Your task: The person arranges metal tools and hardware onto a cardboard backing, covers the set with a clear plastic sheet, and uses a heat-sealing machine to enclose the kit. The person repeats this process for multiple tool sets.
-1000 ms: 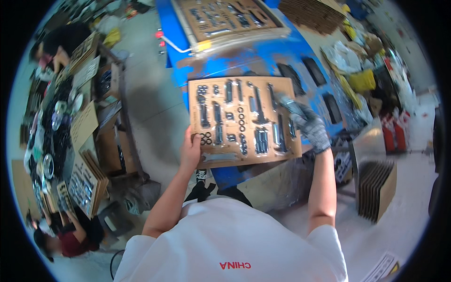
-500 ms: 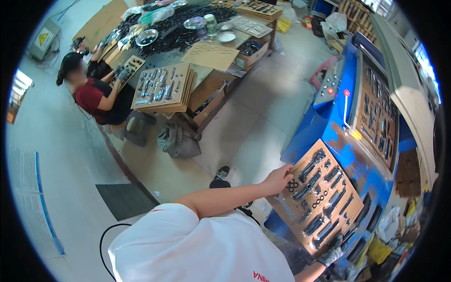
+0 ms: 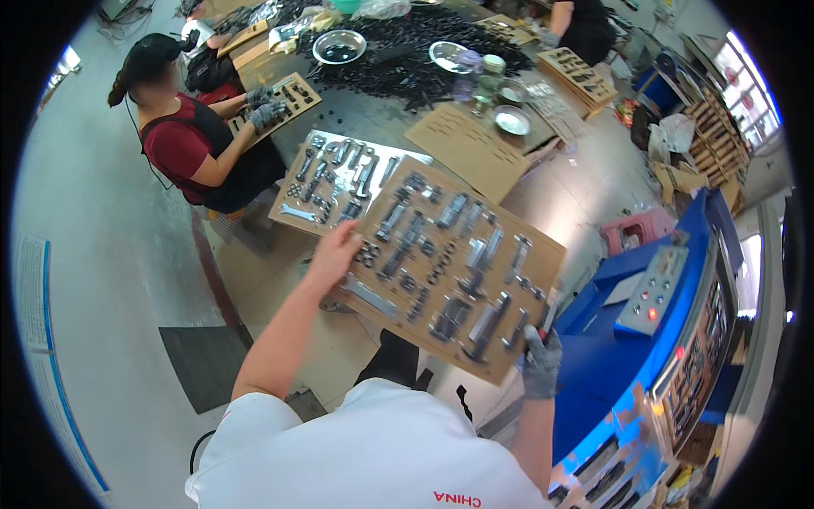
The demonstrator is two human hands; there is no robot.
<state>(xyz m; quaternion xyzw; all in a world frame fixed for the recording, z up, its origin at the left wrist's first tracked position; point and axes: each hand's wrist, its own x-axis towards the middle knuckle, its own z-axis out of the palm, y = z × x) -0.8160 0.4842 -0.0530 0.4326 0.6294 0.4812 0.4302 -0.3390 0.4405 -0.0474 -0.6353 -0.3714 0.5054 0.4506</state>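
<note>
Tool board (image 3: pixel 547 254) is in mid-air in front of the wearer, face up, between the bench and a blue machine (image 3: pixel 585 365). Both hands are clamped on it, set well apart: bare left hand (image 3: pixel 332 259) on the left edge, gloved right hand (image 3: pixel 541 366) at the lower right edge. Panel's wide, so opposite-edge grips make sense: load shared, less sag, fingers mostly off the tools. Right fingers are partly hidden by the glove bulk; can't tell how far they wrap under. Glove presumably guards against metal or heat; the left goes without, maybe for feel.

Tools are laid out in spaced rows, no overlap, probably so each one reads at a glance. Open-ended wrench (image 3: pixel 370 299) sits along the near left edge.

Just beyond the left hand, a second board (image 3: pixel 285 204) lies face up at the bench corner, handy to the aisle. In view the held one overlaps it; can't tell if they touch.

Further out on the bench (image 3: pixel 373 123): bare tan sheet (image 3: pixel 466 153), metal bowl (image 3: pixel 339 47), heap of dark parts (image 3: pixel 415 51) within reach of the seated co-worker (image 3: pixel 182 153), who has a smaller panel (image 3: pixel 307 95) tilted in gloved hands.

Machine's control panel (image 3: pixel 649 297) faces the aisle, probably for easy reach.
</note>
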